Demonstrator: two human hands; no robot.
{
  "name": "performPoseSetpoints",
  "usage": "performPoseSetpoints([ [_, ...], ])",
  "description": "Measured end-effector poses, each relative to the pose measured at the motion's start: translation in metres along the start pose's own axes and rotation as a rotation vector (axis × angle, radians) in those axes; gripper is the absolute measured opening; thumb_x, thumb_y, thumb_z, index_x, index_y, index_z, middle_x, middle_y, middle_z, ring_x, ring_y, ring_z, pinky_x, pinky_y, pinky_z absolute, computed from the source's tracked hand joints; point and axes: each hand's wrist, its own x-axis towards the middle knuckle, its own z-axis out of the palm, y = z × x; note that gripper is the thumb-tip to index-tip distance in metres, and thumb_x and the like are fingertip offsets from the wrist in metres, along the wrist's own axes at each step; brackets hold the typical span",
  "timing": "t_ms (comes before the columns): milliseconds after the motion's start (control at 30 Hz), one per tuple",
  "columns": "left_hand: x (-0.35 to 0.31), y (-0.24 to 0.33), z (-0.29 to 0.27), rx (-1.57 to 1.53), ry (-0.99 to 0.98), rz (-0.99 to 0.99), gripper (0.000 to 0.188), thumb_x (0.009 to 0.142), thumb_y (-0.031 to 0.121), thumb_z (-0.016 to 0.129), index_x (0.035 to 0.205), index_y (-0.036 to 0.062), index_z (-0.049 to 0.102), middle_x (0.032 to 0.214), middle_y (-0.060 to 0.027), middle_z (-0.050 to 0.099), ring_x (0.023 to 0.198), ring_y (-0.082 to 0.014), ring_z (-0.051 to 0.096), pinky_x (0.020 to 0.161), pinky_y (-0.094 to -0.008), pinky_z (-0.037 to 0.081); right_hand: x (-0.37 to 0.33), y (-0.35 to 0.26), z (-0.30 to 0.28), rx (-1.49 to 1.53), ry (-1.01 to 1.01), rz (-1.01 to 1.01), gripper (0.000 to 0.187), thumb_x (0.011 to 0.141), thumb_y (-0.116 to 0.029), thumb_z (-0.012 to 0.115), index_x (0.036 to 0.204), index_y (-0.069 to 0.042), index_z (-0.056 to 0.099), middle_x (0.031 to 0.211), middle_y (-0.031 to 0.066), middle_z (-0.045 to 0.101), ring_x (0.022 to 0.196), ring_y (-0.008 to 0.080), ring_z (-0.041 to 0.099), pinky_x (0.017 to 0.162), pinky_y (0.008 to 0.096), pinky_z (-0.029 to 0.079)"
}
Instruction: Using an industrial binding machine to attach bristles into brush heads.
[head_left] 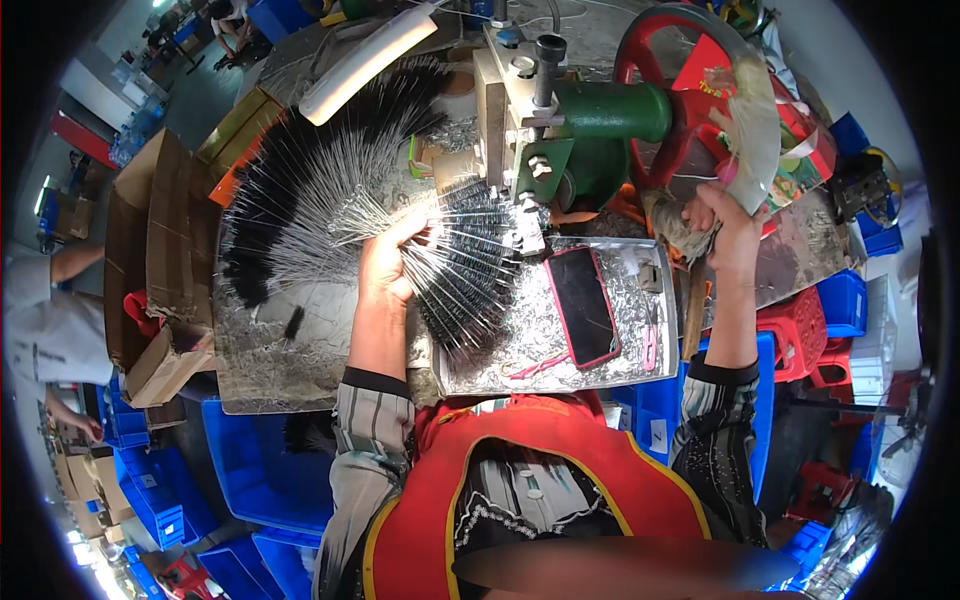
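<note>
My left hand [383,268] is closed round the wire ends of a fanned bunch of twisted-wire brushes [465,285] with black bristles. The bunch spreads to the right, its bristled ends close to the metal jaw [528,225] of a green bench machine [610,112]. Behind that hand lies a large fanned heap of similar brushes [300,185], bare wires toward me. My right hand [733,232] is wrapped round a cloth-bound handle [672,222] at the lower side of the machine's red and grey handwheel [628,55].
A metal tray [480,378] before me holds a phone [583,305] with a pink edge, and a pink small tool [649,348]. A white lamp [365,65] hangs over the heap. Cardboard boxes [150,260] stand left; blue bins [255,465] sit below. Another person [55,320] is at far left.
</note>
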Motion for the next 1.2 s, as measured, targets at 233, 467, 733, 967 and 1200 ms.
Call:
performPoseSetpoints([
  [233,-0.007,0.003,0.006,0.060,0.021,0.006,0.026,0.073,0.001,0.054,0.097,-0.0062,0.050,0.086,-0.0153,0.059,0.073,-0.0210,0.058,0.066,-0.0300,0.049,0.004,-0.006,-0.002,-0.057,-0.046,-0.005,0.012,0.068,-0.003,0.053,0.057,0.001,0.052,0.044,0.0058,0.043,0.039,0.0157,0.043,0.045,0.0288,0.039],
  [467,-0.006,0.003,0.004,0.085,0.022,0.011,0.028,0.072,0.001,0.055,0.098,-0.0065,0.049,0.088,-0.0165,0.059,0.073,-0.0217,0.058,0.067,-0.0307,0.049,0.006,-0.022,0.006,-0.092,-0.035,0.065,0.023,0.070,-0.004,0.051,0.048,-0.003,0.044,0.041,0.0036,0.037,0.037,0.0153,0.040,0.044,0.0289,0.039],
  [733,-0.003,0.005,0.008,0.079,-0.028,0.020,0.034,0.070,0.000,0.055,0.102,-0.0070,0.047,0.088,-0.0164,0.059,0.072,-0.0210,0.058,0.065,-0.0298,0.049,-0.006,0.055,-0.001,0.105,0.147,-0.229,0.012,0.070,-0.001,0.055,0.059,0.001,0.052,0.046,0.0061,0.045,0.039,0.0155,0.044,0.045,0.0281,0.040],
  [967,-0.005,-0.002,0.011,-0.052,0.039,0.087,0.033,0.070,-0.004,0.054,0.102,-0.0071,0.046,0.088,-0.0176,0.059,0.071,-0.0213,0.058,0.065,-0.0301,0.049,-0.003,0.009,0.001,-0.036,-0.021,-0.064,0.016,0.069,-0.004,0.052,0.054,-0.001,0.047,0.043,0.0048,0.038,0.039,0.0162,0.041,0.048,0.0302,0.040],
  [1200,-0.005,-0.003,0.019,-0.106,0.141,0.135,0.028,0.070,-0.008,0.051,0.097,-0.0109,0.049,0.085,-0.0172,0.058,0.074,-0.0211,0.059,0.066,-0.0266,0.049,0.012,-0.037,0.008,-0.150,-0.094,0.100,0.024,0.068,-0.008,0.055,0.048,-0.004,0.042,0.042,0.0039,0.036,0.038,0.0150,0.040,0.044,0.0286,0.038],
])
